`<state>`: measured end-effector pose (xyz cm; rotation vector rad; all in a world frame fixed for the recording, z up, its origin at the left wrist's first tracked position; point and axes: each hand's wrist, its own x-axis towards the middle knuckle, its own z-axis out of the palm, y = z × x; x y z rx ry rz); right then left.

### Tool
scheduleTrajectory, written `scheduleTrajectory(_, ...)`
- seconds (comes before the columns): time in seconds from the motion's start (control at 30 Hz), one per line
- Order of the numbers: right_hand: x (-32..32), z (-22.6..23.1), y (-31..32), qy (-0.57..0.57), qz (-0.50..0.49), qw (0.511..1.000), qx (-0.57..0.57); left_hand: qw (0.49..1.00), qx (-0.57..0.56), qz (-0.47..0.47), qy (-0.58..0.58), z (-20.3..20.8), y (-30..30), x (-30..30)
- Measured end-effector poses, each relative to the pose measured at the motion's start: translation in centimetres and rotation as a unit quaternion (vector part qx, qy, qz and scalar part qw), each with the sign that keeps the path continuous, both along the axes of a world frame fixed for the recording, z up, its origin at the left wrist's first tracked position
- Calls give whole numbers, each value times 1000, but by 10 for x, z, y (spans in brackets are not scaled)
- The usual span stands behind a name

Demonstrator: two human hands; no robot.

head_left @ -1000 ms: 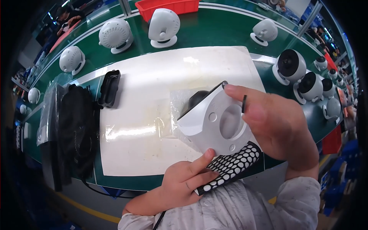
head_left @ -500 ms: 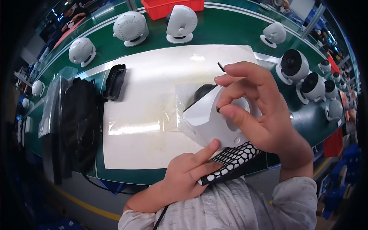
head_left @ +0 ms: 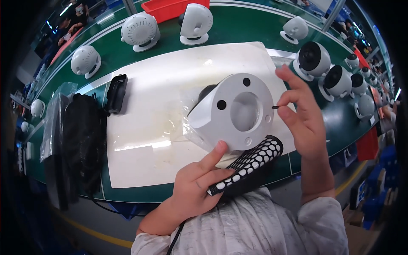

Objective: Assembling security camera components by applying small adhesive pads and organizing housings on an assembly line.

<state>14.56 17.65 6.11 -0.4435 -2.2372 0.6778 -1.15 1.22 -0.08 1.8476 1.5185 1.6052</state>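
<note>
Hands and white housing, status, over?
Left hand holding dotted sheet, touching white housing. Right hand pinching small black pad. Two black dots seated, two recesses bare, unobstructed.

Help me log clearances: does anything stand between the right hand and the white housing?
Only the small black pad pinched by the right hand shows between them, by the right edge of the white housing; nothing else visible blocks the way. Depth is hard to judge.
</note>
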Motion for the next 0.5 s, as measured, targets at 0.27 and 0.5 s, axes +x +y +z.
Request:
scheduleTrajectory(0.27, 3, -3, -17, -40, -32, 999, -7, 999, -24, 2, -29, 5, 1, 3)
scheduleTrajectory(0.5, 14, 18, -46, -245, -126, 929, 249, 999, -12, 21, -25, 4, 2, 4)
